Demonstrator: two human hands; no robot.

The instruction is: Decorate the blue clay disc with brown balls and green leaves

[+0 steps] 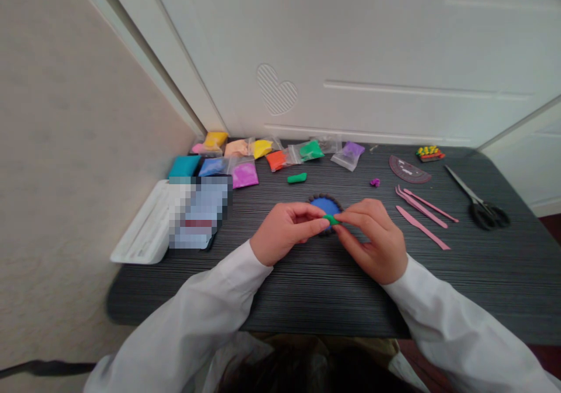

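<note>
A small piece of green modelling clay (pixel 332 220) is pinched between the fingertips of both hands. My left hand (pixel 287 229) grips its left end with thumb and forefinger. From the other side, my right hand (pixel 372 238) pinches the right end. Just beneath and behind the fingers lies a blue clay disc (pixel 323 206) edged with dark brown clay beads (pixel 322 196); its near part is partly covered by the hands. A thicker green clay roll (pixel 297 178) rests on the table beyond my left hand.
Several bags of coloured clay, including an orange one (pixel 277 159), line the back. Pink modelling tools (pixel 423 227), scissors (pixel 477 202), a protractor (pixel 409 169), and a purple clay lump (pixel 374 182) lie right. A white tray (pixel 144 223) and a blurred phone-like object (pixel 201 211) sit left.
</note>
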